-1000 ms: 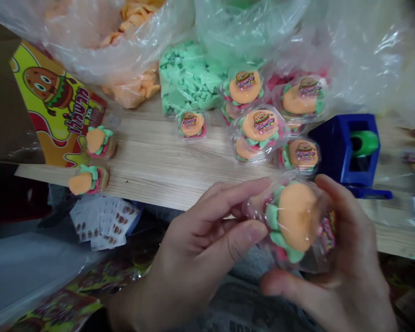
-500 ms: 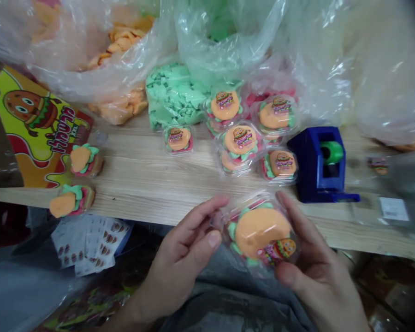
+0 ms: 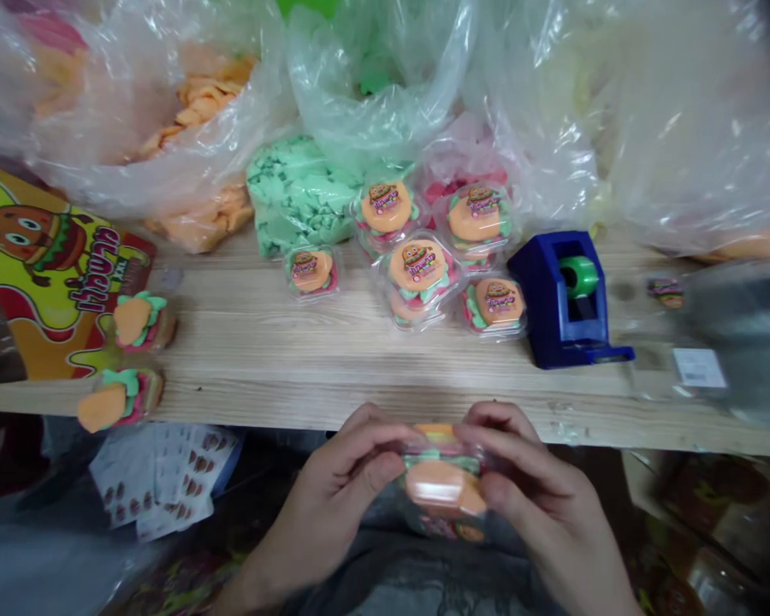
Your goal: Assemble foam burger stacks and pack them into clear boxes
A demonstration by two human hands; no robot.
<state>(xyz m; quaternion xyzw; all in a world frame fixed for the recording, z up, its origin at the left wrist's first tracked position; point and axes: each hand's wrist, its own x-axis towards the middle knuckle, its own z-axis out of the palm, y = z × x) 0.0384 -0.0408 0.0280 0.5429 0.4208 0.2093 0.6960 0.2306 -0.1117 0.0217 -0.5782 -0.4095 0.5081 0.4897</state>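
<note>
Both my hands grip one clear plastic case holding a gummy burger point(image 3: 441, 481), below the front edge of the wooden table point(image 3: 334, 376). My left hand point(image 3: 334, 496) pinches its left side with thumb and fingers. My right hand point(image 3: 539, 505) curls over its right side and top. The case is tipped on edge, so the orange bun faces me. Several sealed burger cases with stickers point(image 3: 423, 265) sit grouped on the table behind. Two uncased gummy burgers point(image 3: 138, 321) lie at the left.
A blue tape dispenser point(image 3: 565, 299) stands right of the cases. Plastic bags of orange point(image 3: 192, 128) and green point(image 3: 301, 188) gummy pieces line the back. A yellow burger-print box point(image 3: 51, 265) lies at the left. Sticker sheets point(image 3: 167, 470) sit below the table edge.
The case has come down and toward me, below the table edge, and turned onto its edge. Both hands closed in around it. The view has tilted downward.
</note>
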